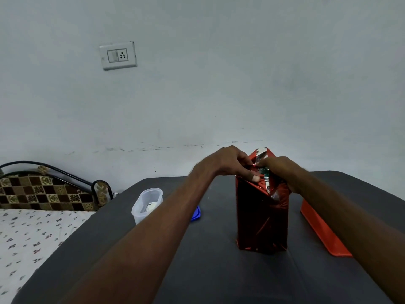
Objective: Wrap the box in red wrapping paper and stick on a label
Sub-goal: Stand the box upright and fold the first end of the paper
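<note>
Red-wrapped box upright on table — left hand, right hand grips pinching paper flaps at top.

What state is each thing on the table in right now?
box: upright, sides wrapped red, top end unsealed
left hand: pinching top flaps
right hand: pinching top flaps
clear container: lid off
blue lid: flat on the table
orange tray: beside the box
</note>
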Tool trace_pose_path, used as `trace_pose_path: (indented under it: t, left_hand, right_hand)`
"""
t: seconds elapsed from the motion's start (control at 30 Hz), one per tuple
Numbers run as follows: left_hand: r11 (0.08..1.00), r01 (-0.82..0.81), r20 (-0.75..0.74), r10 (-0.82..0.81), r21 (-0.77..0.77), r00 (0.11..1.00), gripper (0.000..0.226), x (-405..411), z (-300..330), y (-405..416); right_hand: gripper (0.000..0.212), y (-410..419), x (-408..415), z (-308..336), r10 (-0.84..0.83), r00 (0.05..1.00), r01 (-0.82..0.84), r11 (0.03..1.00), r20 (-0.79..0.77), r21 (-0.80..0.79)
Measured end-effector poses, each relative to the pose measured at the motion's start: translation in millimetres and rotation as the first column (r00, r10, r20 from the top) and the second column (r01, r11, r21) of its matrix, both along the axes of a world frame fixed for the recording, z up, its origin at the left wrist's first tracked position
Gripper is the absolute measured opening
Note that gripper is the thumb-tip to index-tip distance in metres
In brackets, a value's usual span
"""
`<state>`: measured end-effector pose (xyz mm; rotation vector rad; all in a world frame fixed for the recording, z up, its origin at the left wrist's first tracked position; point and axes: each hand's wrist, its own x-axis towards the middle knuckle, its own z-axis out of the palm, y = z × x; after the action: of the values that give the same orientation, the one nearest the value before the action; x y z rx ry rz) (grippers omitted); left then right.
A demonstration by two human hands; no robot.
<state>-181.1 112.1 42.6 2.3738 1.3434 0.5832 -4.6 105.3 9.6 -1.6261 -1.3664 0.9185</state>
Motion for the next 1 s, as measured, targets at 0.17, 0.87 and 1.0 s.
trace_pose_path:
  t: [0.17, 0.87, 1.0]
  left_hand:
    - [1.0, 0.0, 0.0, 0.0, -0.013, 1.0, 0.05, 1.0, 2.3, -0.5]
    - [0.961, -0.276, 0.364, 0.269, -0.035, 0.892, 0.039, 5.7, -18.8, 5.8]
    - [0.941, -0.335, 0.383, 0.325, -0.042, 0.865, 0.034, 4.1, -16.3, -0.6]
  right_hand:
    - [0.052, -2.3, 1.8, -2.0, -0.001, 1.0, 0.001, 1.0, 0.019, -0.002]
    - [0.042, -20.9, 26.0, 6.8, 0.132, 0.979, -0.097, 0.972, -0.155, 0.215]
    - [0.034, -28.0, 28.1, 18.1, -0.129, 0.985, 0.055, 0.867, 0.116, 0.495]
